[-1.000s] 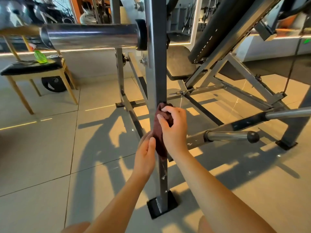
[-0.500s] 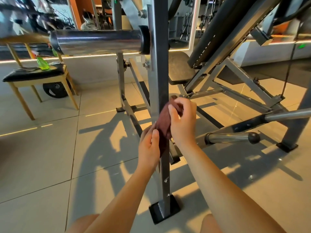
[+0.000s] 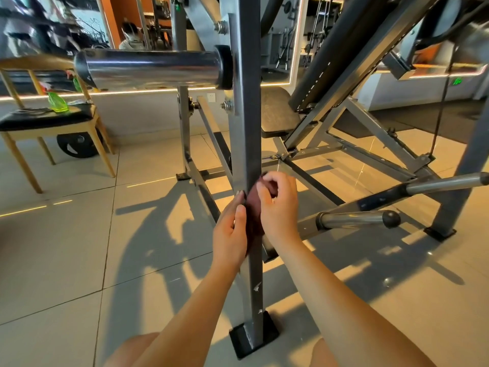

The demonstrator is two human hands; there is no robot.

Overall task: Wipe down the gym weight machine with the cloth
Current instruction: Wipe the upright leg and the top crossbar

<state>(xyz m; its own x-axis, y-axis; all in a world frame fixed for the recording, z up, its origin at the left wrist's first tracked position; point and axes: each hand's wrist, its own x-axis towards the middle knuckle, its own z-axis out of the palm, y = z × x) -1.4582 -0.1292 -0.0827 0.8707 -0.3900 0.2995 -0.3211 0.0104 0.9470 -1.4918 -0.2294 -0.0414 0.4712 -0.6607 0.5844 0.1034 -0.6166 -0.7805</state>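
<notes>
One black foot anchors the machine's post. Higher up, two hands meet on it: the left hand and right hand both curl round one dark red cloth, held against the post. Beyond are two chrome pegs and one chair bearing one green bottle.

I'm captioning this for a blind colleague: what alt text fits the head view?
The left hand and right hand hold a dark red cloth against a weight machine's upright post, the left clasping from the left, the right gripping the cloth's top. A chair bearing a green bottle stands far left.
</notes>
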